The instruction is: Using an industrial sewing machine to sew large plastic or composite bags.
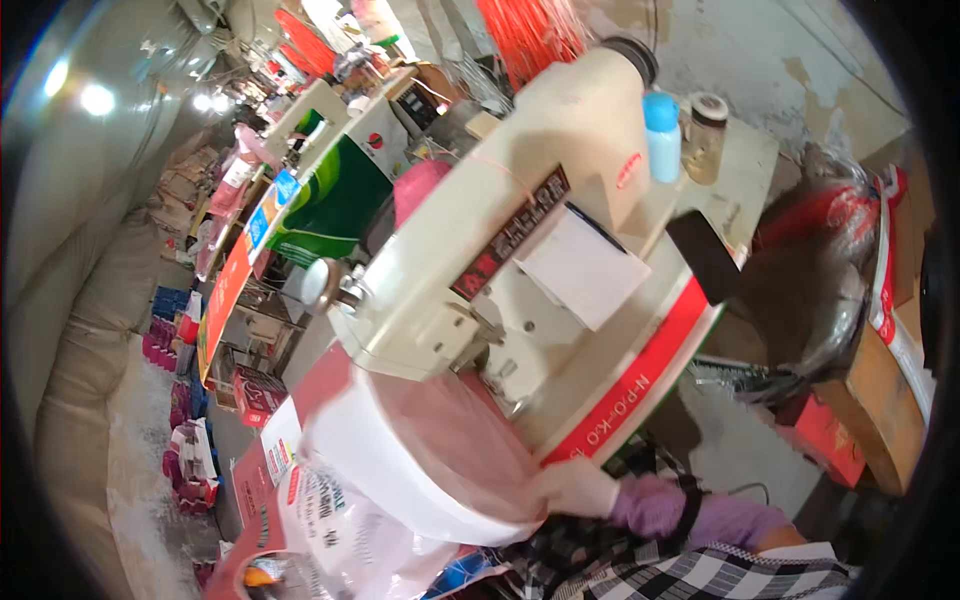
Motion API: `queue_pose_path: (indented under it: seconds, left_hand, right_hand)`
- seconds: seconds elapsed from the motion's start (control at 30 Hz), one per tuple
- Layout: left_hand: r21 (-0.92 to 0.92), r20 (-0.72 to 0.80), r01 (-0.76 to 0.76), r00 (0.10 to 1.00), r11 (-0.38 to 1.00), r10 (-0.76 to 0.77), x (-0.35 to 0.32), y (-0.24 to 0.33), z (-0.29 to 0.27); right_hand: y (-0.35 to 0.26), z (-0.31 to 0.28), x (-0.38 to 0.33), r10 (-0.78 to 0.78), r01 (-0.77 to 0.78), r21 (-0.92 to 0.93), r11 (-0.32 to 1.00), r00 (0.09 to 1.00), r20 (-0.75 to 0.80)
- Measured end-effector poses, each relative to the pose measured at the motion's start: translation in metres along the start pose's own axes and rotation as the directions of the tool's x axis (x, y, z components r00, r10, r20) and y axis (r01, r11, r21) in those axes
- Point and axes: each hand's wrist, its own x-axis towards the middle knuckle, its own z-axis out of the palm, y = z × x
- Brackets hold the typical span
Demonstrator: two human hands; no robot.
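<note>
My right hand (575,488), in a purple sleeve (648,505), is at the bottom centre. Its fingers are closed on the edge of a pink fabric piece (450,430) with a wide white band (365,450). The piece lies at the needle end of a large cream sewing machine (520,165), partly under its head. What the fingertips do at the edge is blurred. A printed clear plastic bag (345,525) sits just beside the white band, at the lower left. My left hand is not in view.
On the machine's bed lie a white paper pad (585,265) and a dark phone (703,255). A blue bottle (662,138) and a glass jar (706,140) stand behind. Cardboard boxes (870,410) are at the right. Bundled goods (190,465) line the left floor.
</note>
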Motion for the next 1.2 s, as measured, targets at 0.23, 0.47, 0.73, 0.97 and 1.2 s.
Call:
queue_pose_path:
  seconds: [0.23,0.47,0.73,0.97,1.2]
  left_hand:
    - [-0.202,0.039,0.059,0.998,0.978,-0.052,0.059,-0.039,0.180]
    - [-0.193,-0.168,0.037,0.983,0.981,-0.070,0.025,-0.087,0.180]
    - [-0.097,-0.051,0.469,0.878,0.878,-0.475,-0.088,-0.135,0.192]
    - [-0.099,0.642,-0.238,0.726,-0.966,-0.245,-0.084,0.036,0.132]
    - [-0.437,0.790,0.186,0.546,-0.880,-0.277,-0.052,0.167,0.138]
  right_hand:
    - [-0.051,0.077,0.072,-0.202,0.128,-0.434,0.892,0.971,-0.128]
    - [-0.064,0.106,0.123,-0.241,0.111,-0.341,0.933,0.898,-0.368]
    - [-0.159,0.064,0.105,-0.386,0.403,0.031,0.914,0.893,-0.231]
    - [-0.061,0.099,0.046,0.074,-0.129,0.510,0.851,0.989,0.128]
    - [-0.033,0.171,0.051,-0.243,0.284,0.035,0.958,0.745,0.621]
